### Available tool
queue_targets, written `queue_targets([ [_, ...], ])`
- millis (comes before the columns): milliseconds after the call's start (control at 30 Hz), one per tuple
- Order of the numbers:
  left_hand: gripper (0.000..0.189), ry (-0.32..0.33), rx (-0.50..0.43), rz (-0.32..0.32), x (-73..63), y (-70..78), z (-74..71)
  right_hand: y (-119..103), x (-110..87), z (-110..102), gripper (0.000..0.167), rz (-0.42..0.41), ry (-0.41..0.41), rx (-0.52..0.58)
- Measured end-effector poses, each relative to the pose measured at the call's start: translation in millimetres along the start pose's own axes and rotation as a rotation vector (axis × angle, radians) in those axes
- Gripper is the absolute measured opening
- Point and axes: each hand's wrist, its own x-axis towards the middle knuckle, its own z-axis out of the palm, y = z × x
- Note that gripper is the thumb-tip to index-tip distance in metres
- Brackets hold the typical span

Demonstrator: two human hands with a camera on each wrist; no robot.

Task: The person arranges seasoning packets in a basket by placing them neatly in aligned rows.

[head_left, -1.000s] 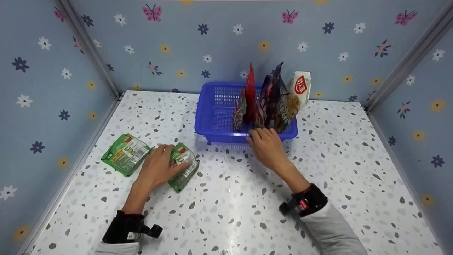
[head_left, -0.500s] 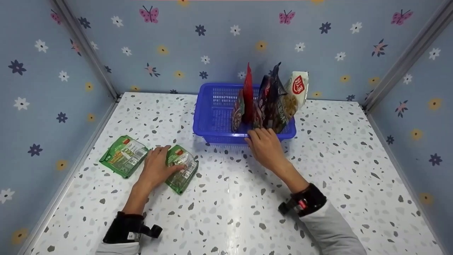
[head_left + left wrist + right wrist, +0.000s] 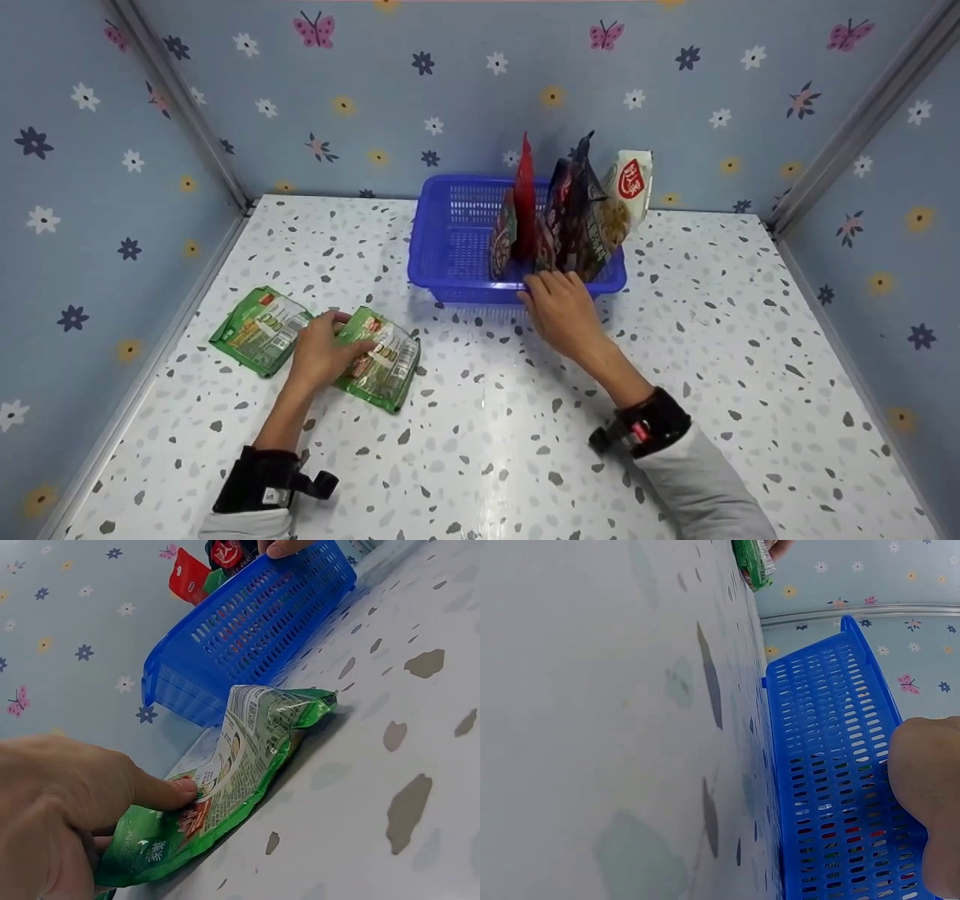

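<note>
My left hand (image 3: 316, 356) pinches the left edge of a green snack packet (image 3: 388, 366), thumb on its printed face and fingers beneath. In the left wrist view the packet (image 3: 251, 750) bends, its gripped edge a little raised. A second green packet (image 3: 262, 334) lies flat just left of that hand. My right hand (image 3: 566, 311) holds the front rim of a blue plastic basket (image 3: 450, 283), fingers hooked over it. Upright in the basket's right part stand a small packet (image 3: 502, 236), a red packet (image 3: 525, 202), dark packets (image 3: 574, 202) and a white-topped packet (image 3: 628, 191).
The basket stands at the back of the speckled white table (image 3: 480, 450), near the patterned back wall (image 3: 495, 97). Side walls rise left (image 3: 82, 202) and right (image 3: 892, 217). The left part of the basket shows its bare bottom.
My left hand has moved slightly left and its thumb and fingers have closed on the right-hand green packet, whose left edge is now lifted. My right hand stays on the basket rim.
</note>
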Motion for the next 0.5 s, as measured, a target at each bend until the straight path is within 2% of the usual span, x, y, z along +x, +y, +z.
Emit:
queue_targets([
  [100,0.062,0.010,-0.057,0.006,-1.5,-2.4,0.1,0,-0.4,0,0.029,-0.006,0.007,-0.008],
  [233,0.052,0.045,-0.071,0.044,-3.8,-1.4,0.3,0,-1.2,0,0.029,-0.007,0.006,-0.014],
  [500,0.032,0.125,-0.066,0.139,-10.1,15.5,-6.7,0,-0.5,0,0.031,0.005,-0.006,-0.005],
])
